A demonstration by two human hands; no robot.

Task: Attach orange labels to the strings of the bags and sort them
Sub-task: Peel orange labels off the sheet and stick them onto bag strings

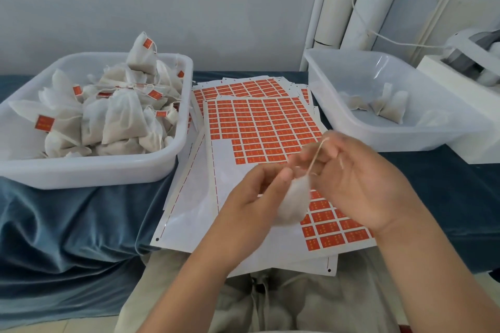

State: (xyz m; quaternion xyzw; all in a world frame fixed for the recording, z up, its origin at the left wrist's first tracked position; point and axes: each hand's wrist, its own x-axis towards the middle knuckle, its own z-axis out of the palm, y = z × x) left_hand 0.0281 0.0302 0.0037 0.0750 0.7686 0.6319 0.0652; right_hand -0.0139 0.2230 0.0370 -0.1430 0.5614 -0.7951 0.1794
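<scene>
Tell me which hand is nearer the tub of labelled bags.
Left. The left hand, holding a small bag, is over the label sheet right of the tub; the right hand, pinching its string, is farther right.

heaped left bin (89, 173), label sheets (259, 121) between, right bin (378, 140) roomy

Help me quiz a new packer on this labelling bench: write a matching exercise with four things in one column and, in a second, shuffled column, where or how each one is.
Things
1. left tub
2. right tub
3. label sheets
4. small white bag

States
A. lying between the two tubs
B. holds only a few plain bags, no label showing
C. heaped with orange-labelled bags
D. held over the sheets by the left hand and right hand, no label showing

Pairs: 1-C, 2-B, 3-A, 4-D
</scene>
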